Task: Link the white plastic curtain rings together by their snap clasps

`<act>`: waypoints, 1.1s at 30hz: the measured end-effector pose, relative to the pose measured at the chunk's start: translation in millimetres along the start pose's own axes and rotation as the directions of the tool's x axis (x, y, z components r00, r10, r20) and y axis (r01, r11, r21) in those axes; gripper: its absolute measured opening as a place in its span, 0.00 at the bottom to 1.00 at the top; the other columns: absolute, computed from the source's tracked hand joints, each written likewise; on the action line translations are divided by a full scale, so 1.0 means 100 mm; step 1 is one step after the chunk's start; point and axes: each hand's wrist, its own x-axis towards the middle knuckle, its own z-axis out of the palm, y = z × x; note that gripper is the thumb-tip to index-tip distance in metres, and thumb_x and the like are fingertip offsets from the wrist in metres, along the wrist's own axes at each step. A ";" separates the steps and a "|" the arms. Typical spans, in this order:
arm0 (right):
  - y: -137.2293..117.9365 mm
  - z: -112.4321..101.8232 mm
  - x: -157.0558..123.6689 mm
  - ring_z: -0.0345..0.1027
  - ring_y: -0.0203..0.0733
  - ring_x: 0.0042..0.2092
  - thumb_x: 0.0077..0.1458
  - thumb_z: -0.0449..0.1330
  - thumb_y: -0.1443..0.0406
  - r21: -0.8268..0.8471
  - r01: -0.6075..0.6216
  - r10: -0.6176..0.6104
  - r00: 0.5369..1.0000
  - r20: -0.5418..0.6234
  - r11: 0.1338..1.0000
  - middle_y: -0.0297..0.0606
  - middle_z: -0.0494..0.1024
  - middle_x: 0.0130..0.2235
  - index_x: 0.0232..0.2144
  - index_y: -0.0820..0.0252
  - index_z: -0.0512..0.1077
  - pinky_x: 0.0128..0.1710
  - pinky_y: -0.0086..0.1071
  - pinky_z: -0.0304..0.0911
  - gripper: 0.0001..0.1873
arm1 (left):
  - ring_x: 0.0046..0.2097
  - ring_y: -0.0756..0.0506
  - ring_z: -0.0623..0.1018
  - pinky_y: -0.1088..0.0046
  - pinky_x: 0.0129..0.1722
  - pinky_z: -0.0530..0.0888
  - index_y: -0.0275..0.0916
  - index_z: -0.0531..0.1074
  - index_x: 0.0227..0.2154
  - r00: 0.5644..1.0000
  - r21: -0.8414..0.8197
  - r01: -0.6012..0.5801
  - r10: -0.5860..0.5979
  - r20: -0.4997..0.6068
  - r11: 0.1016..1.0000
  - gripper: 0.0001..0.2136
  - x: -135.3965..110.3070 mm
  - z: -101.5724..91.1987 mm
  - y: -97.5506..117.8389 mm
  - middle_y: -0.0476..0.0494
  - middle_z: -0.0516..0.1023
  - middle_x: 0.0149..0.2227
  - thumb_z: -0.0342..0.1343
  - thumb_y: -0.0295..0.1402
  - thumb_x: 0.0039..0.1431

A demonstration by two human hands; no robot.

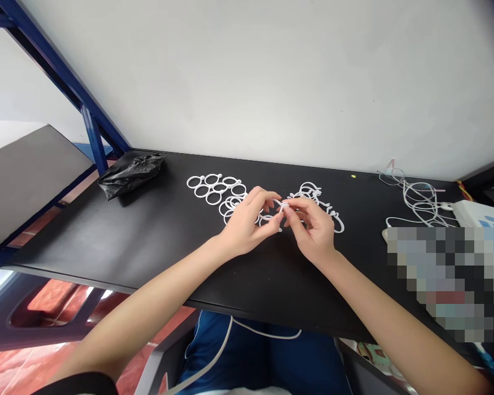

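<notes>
Both hands meet over the black tabletop, fingertips close together. A thin white plastic ring with a small knob, like a curtain ring, is between them. My left hand has thumb and fingers curled around the ring's left side. My right hand pinches the knob end, and its fingers partly hide it. Left of my hands lie several similar white rings, spread flat and partly overlapping. More white rings lie in a tangled heap behind and beside my right hand.
A crumpled black plastic bag lies at the table's back left. Coiled white cables, a white box and a blurred-out object are on the right. A pale wall rises behind; a blue metal frame stands left.
</notes>
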 end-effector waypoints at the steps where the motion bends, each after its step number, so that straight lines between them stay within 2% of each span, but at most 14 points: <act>1: 0.00 0.00 0.00 0.73 0.41 0.36 0.63 0.57 0.61 -0.003 0.009 -0.009 1.000 0.006 1.000 0.37 0.78 0.38 0.41 0.51 0.73 0.32 0.36 0.73 0.06 | 0.39 0.48 0.74 0.69 0.40 0.75 0.39 0.68 0.45 1.000 -0.012 0.006 -0.006 -0.005 1.000 0.10 0.00 0.00 0.00 0.44 0.72 0.37 0.53 0.35 0.64; 6: 0.01 0.00 0.00 0.73 0.40 0.35 0.63 0.57 0.62 -0.014 0.043 -0.042 0.999 0.034 0.999 0.36 0.78 0.37 0.40 0.51 0.73 0.32 0.34 0.73 0.06 | 0.39 0.49 0.76 0.70 0.42 0.75 0.38 0.68 0.46 0.999 -0.082 0.036 -0.038 -0.027 0.996 0.10 0.00 -0.01 0.02 0.44 0.74 0.39 0.55 0.34 0.63; 14: 0.01 0.02 0.00 0.74 0.36 0.33 0.63 0.57 0.67 -0.021 0.174 -0.174 0.985 0.010 0.985 0.35 0.78 0.36 0.41 0.54 0.71 0.30 0.30 0.73 0.05 | 0.43 0.46 0.77 0.68 0.46 0.73 0.39 0.65 0.50 0.983 -0.184 0.172 -0.179 -0.025 0.968 0.21 0.00 -0.01 0.03 0.43 0.76 0.42 0.63 0.41 0.58; 17: -0.01 0.02 0.00 0.74 0.37 0.33 0.63 0.57 0.66 -0.028 0.176 -0.176 0.984 0.000 0.984 0.36 0.78 0.36 0.40 0.55 0.71 0.29 0.30 0.73 0.04 | 0.44 0.44 0.77 0.67 0.46 0.72 0.40 0.67 0.47 0.976 -0.178 0.213 -0.217 -0.001 0.961 0.19 0.01 -0.02 0.05 0.42 0.77 0.42 0.63 0.42 0.57; 23: -0.01 0.03 -0.01 0.74 0.35 0.32 0.63 0.57 0.69 -0.042 0.218 -0.217 0.976 0.024 0.975 0.34 0.78 0.35 0.40 0.54 0.71 0.30 0.29 0.73 0.05 | 0.35 0.49 0.75 0.71 0.39 0.70 0.38 0.69 0.35 0.974 -0.235 0.222 -0.228 0.001 0.946 0.12 0.01 0.01 0.05 0.49 0.75 0.31 0.61 0.41 0.58; 33: -0.03 0.01 0.01 0.73 0.36 0.33 0.61 0.58 0.70 -0.077 0.286 -0.285 0.958 0.020 0.955 0.35 0.78 0.35 0.41 0.54 0.72 0.29 0.30 0.73 0.07 | 0.33 0.50 0.74 0.73 0.37 0.71 0.39 0.68 0.34 0.973 -0.254 0.221 -0.230 -0.008 0.942 0.12 0.01 0.01 0.03 0.50 0.74 0.29 0.64 0.40 0.55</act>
